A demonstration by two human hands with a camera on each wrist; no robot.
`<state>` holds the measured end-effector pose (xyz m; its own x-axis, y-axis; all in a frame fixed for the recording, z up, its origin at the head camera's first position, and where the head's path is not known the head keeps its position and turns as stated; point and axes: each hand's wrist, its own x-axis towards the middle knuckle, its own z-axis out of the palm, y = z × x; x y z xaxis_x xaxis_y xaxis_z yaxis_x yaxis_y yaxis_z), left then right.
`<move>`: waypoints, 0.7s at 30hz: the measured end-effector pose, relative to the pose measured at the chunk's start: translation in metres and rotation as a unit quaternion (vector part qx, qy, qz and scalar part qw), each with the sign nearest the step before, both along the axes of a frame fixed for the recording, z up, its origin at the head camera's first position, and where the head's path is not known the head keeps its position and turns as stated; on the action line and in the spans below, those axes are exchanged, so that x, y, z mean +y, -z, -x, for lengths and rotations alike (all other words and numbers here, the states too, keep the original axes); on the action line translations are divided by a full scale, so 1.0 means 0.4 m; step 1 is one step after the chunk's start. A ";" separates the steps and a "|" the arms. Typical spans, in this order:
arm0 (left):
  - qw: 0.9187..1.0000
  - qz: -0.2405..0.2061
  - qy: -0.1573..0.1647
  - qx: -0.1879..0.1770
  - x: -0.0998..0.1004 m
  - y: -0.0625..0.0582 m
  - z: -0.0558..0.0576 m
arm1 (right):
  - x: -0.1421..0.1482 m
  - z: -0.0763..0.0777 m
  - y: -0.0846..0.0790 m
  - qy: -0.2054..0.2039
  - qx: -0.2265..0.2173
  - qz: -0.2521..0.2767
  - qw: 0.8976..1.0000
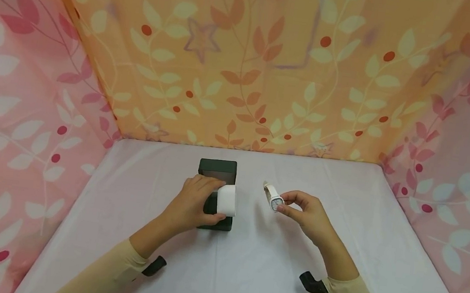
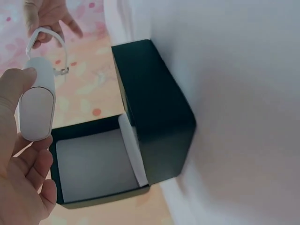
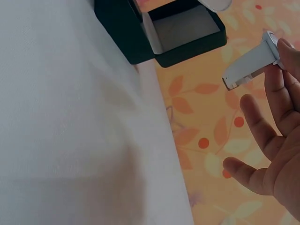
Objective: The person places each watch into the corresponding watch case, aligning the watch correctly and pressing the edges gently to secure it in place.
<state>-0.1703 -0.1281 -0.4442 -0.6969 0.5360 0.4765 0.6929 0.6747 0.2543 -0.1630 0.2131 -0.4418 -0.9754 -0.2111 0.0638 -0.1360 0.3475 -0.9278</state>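
Above a dark green box with its lid raised, my left hand holds a white watch cushion by its two ends, thumb on one side and fingers on the other. The left wrist view shows the cushion with a flat oval end, and the box's pale-lined lid standing open. To the right, my right hand pinches a white wristwatch at its case between thumb and fingers. The strap hangs free in the right wrist view, and the other fingers are spread.
A white cloth covers the table under the box. Patterned curtains close in the back and both sides, pink at left and right. Black wrist camera mounts stick out from both sleeves.
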 end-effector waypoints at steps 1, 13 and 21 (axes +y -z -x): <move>1.000 -0.001 0.003 0.003 0.005 -0.002 -0.001 | -0.003 -0.003 -0.002 -0.003 0.001 0.001 1.000; 0.999 -0.002 0.029 0.031 0.049 -0.009 -0.005 | -0.025 -0.021 -0.011 -0.007 0.005 0.019 1.000; 0.998 0.004 0.039 0.044 0.071 -0.015 -0.006 | -0.039 -0.028 -0.023 -0.022 0.013 0.026 0.999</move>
